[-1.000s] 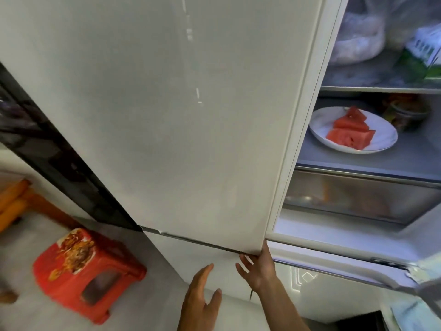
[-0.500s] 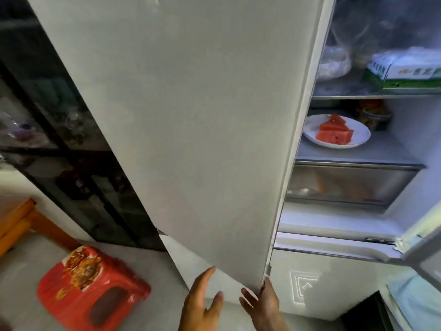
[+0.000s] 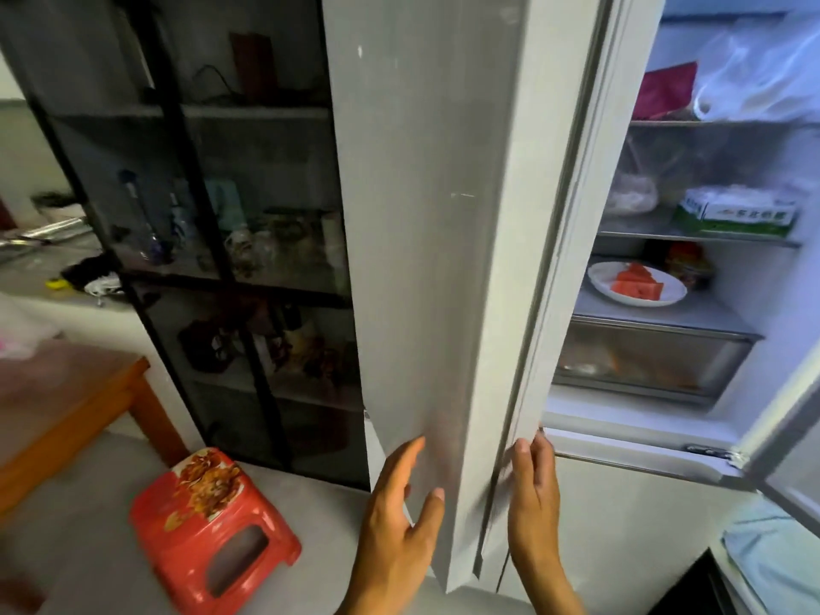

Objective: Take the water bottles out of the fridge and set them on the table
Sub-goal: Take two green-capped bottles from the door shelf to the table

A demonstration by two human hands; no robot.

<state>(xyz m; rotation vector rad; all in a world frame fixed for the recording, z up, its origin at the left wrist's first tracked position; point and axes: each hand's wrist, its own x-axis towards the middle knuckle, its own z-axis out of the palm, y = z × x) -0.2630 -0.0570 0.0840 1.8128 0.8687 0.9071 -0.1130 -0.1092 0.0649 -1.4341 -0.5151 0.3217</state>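
Note:
The grey fridge door (image 3: 426, 215) stands swung out toward me, seen nearly edge-on. My left hand (image 3: 401, 503) is spread flat against its outer face near the bottom corner. My right hand (image 3: 532, 486) has its fingers on the door's inner edge by the seal. Behind the door the lit fridge interior (image 3: 692, 312) shows shelves with bags, a carton and a plate of watermelon (image 3: 636, 284). No water bottle is visible on these shelves. A wooden table (image 3: 66, 392) stands at the left.
A red plastic stool (image 3: 208, 526) sits on the floor left of my hands. A dark glass cabinet (image 3: 213, 241) stands beside the fridge. The right fridge door (image 3: 790, 437) hangs open at the far right. A clear drawer (image 3: 643, 361) lies under the plate shelf.
The left door has swung further open, going from broad-face to nearly edge-on. Both hands rose along its lower corner. More of the cabinet and upper shelves came into view.

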